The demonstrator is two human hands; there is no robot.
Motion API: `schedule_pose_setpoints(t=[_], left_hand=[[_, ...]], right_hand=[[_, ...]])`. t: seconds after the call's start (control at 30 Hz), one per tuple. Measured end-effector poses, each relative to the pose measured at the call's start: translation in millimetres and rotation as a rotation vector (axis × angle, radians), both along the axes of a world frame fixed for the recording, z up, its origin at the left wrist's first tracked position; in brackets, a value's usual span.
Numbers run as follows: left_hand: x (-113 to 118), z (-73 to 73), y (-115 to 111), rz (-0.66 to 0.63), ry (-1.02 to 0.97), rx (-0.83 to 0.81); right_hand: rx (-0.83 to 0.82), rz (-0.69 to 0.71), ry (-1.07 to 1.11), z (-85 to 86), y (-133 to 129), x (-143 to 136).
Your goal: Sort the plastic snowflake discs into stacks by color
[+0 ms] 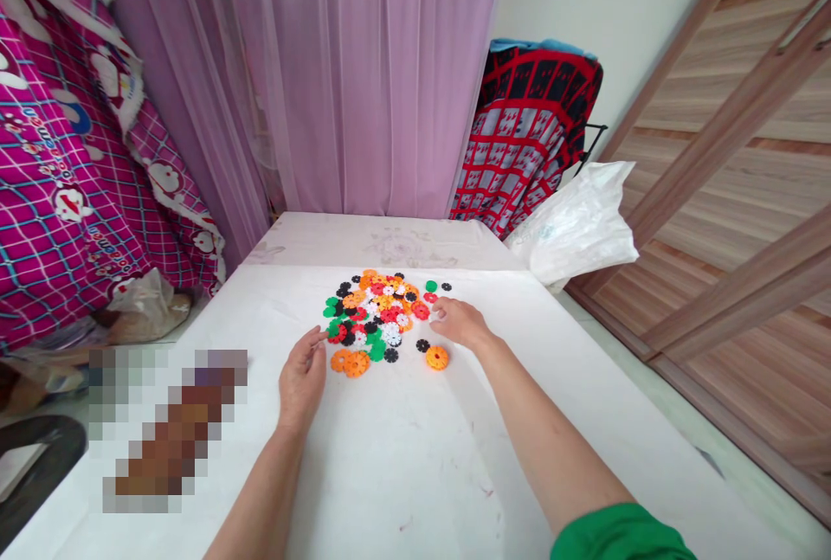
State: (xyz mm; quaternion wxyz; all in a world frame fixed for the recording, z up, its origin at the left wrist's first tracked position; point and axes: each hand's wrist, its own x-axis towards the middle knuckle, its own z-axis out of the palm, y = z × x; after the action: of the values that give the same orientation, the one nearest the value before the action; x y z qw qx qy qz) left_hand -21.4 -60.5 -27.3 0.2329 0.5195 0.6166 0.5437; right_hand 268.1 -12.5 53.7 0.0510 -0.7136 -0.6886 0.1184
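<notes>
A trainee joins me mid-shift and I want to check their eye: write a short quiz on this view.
1. True or false: the right hand is nearer the white plastic bag than the left hand is.
2. Which colour is absent from the pile of notched discs? a) red b) blue c) green
3. Fill in: the right arm's sleeve is ____.

Key: 1. True; 2. b; 3. green

Notched discs (389, 315) are lying heaped near frame centre
Orange, black, green, red and white ones are overlapping; slightly lower right, an orange stack (437, 358) is sitting apart from them.
</notes>
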Motion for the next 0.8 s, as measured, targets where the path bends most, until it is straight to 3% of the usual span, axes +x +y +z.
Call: schedule_pose_setpoints(t=[0.13,0.23,0.53,0.8], left_hand=[[1.6,2.9,-0.5,0.008,-0.015,-0.015],[1.7,3.6,-0.5,0.016,-0.012,-0.013],[-2.0,1.0,-0.3,0.016,0.03,-0.008],[-1.4,1.3,0.1,0.019,0.034,-0.015]], right_hand=[[-0.006,-0.044,0.035,5.6,-16.0,46.5],[-0.002,-0.033,0.052,5.7,-28.4,62.5],[-0.02,-0.002,-0.01,4.8,-34.3,47.2],[0.042,0.03,-0.023,2.7,-35.4,52.3]])
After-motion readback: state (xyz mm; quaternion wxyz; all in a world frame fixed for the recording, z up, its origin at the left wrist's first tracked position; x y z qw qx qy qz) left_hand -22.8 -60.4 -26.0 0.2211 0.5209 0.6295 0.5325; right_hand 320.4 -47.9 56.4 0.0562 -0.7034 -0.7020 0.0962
